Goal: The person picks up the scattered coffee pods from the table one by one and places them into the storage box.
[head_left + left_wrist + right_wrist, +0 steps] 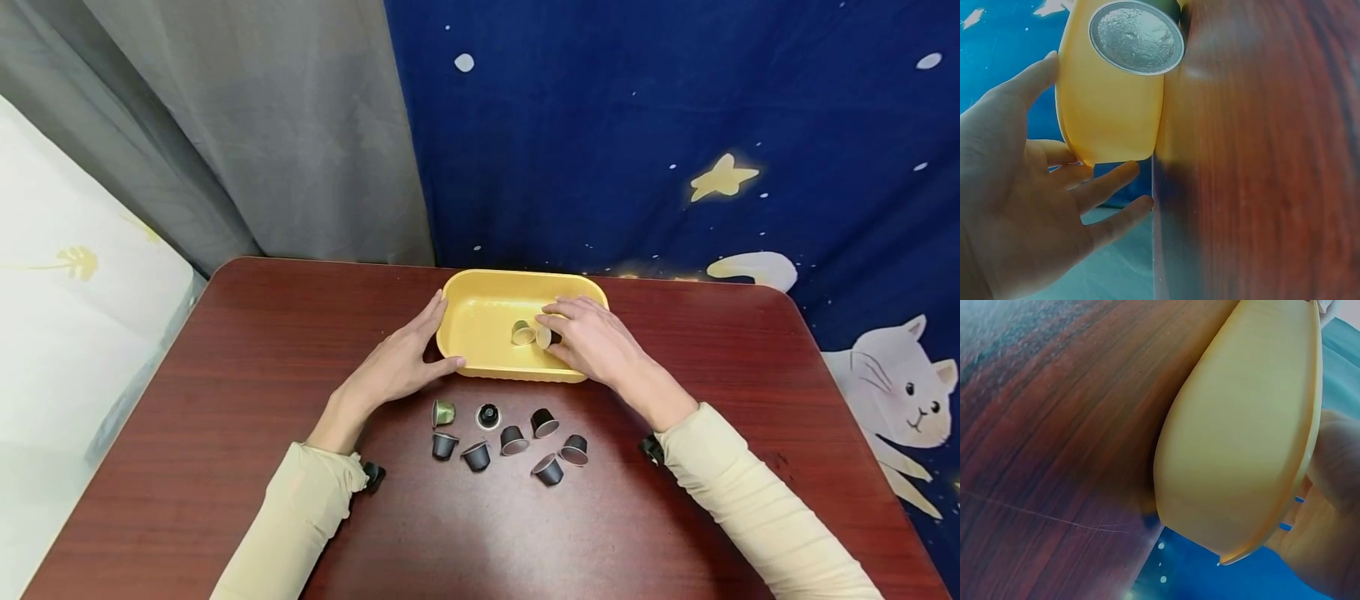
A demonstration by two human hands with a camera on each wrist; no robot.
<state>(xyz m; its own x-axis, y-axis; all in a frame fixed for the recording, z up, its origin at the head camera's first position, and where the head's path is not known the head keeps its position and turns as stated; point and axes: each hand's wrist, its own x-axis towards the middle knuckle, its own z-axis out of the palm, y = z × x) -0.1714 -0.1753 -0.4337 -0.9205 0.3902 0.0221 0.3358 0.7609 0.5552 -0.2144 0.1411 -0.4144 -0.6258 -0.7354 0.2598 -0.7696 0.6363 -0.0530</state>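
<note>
A yellow tray (480, 360) stands toward the back of the table. My left hand (401, 358) rests against its left end, with fingers fairly straight and the thumb at the front rim. Inside the tray, my right hand (596, 342) pinches a dark coffee capsule (545, 337) between thumb and fingers, its pale lid facing left. A gold-green capsule (522, 333) lies beside it in the tray. In front of the tray are a green capsule (443, 413) and several dark capsules (513, 440). Close in the left wrist view is a capsule's silver lid (1137, 37).
The reddish-brown wooden table (262, 375) carries everything. Grey (285, 125) and blue curtains (585, 125) hang behind its back edge. A white cloth (82, 275) lies along the left side. Dark wrist cameras sit at both cuffs.
</note>
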